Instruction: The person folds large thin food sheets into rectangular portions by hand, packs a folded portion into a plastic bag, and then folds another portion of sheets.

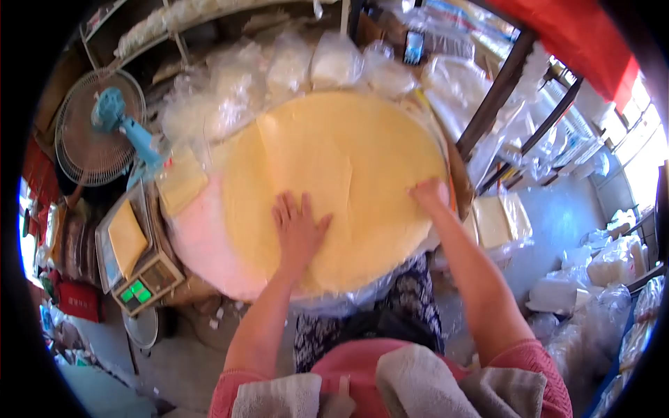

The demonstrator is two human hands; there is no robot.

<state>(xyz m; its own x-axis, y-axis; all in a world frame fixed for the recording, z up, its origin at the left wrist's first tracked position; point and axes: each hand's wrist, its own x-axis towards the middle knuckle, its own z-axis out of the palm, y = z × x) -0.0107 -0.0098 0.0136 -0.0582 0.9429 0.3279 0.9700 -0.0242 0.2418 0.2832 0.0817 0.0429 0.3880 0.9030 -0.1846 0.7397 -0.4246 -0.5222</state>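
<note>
A large round stack of thin, pale yellow sheets (306, 146) covers most of the round pink surface (202, 233) in front of me. A crease runs down the middle of the top sheet. My left hand (300, 226) lies flat on it, left of the crease, fingers spread. Over at the right edge, my right hand (428, 194) is closed, its fingertips pinched against the yellow sheet. How much of the sheet's edge is between those fingers is hard to make out.
At left stands a digital scale (143, 285) with a folded yellow piece (127, 240) on its pan. Behind it is a fan (104, 129). Clear plastic bags (289, 63) line the far side. Dark posts (498, 90) and a packed bundle (496, 219) are on the right.
</note>
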